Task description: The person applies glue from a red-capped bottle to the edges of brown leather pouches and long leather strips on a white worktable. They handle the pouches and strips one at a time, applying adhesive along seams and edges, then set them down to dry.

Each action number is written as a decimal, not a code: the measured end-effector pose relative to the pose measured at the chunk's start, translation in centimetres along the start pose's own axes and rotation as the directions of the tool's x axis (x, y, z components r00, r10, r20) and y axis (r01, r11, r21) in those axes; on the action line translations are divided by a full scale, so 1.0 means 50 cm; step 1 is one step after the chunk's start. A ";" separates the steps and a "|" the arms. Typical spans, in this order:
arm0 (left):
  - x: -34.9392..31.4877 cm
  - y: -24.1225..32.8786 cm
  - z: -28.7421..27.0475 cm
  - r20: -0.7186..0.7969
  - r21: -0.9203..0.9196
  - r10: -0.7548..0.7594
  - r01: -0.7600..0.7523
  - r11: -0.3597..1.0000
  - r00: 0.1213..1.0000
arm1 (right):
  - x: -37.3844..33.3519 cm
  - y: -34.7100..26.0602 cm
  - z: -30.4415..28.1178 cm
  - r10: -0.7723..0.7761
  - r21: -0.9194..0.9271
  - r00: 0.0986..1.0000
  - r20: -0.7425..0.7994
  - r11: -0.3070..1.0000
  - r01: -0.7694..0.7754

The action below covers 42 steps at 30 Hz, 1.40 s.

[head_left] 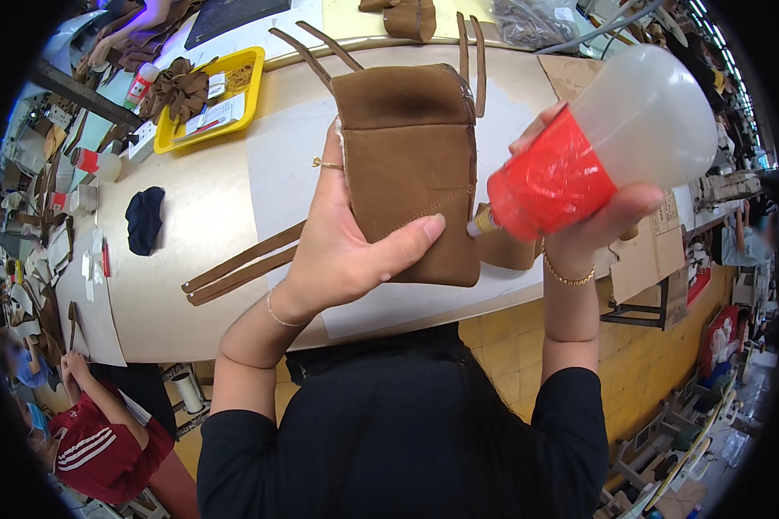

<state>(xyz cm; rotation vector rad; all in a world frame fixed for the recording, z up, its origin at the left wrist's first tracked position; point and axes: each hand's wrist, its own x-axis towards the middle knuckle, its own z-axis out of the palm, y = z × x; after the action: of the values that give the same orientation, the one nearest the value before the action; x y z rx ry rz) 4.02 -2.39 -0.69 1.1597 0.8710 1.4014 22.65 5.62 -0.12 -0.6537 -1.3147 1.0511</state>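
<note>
My left hand (355, 242) grips a brown leather piece (407, 164) shaped like a flat pouch, thumb across its front and the other fingers behind it. A stitched line runs over its lower part. In my right hand (606, 221) is a translucent squeeze bottle (649, 117) with a red band, tilted so that its narrow nozzle (483, 222) points at the pouch's right edge. Whether the nozzle touches the edge I cannot tell. Thin brown straps (247, 264) lie on the table left of my left hand. Another brown piece (506, 246) is partly hidden behind the bottle.
A yellow tray (253, 95) with brown scraps and papers sits at the far left, with a dark blue cloth (144, 221) nearer. White paper (277, 156) covers the table's middle. Cardboard (645, 264) lies at right. A person in a red shirt (112, 441) is at lower left.
</note>
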 end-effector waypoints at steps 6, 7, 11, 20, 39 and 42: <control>0.001 0.003 -0.006 -0.036 -0.035 -0.063 0.062 0.997 0.997 | -0.048 -0.004 -0.020 0.199 0.300 0.970 0.142 0.925 -0.234; 0.001 0.003 -0.007 -0.042 -0.040 -0.075 0.074 0.996 0.996 | -0.042 -0.015 -0.022 0.210 0.377 0.950 0.231 0.881 -0.286; 0.004 -0.014 -0.021 -0.076 -0.286 -0.185 0.156 0.945 0.980 | 0.024 -0.019 -0.048 0.199 0.548 0.883 0.424 0.720 -0.425; 0.015 -0.045 -0.041 0.092 -0.822 -0.406 0.299 0.485 0.909 | 0.062 -0.015 -0.071 0.155 0.615 0.924 0.350 0.706 -0.352; 0.026 0.063 0.001 0.191 0.130 -0.317 0.296 0.946 0.929 | 0.160 -0.064 0.025 -0.219 0.407 0.975 0.031 0.894 0.188; 0.025 0.065 0.002 0.208 0.095 -0.304 0.290 0.952 0.930 | 0.162 -0.066 0.032 -0.157 0.338 0.986 0.051 0.932 0.131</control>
<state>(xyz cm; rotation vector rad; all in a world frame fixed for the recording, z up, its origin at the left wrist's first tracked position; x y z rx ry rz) 3.30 -1.68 2.64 1.1509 0.8943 0.9839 21.32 11.16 6.67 -0.2589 -1.1925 1.1528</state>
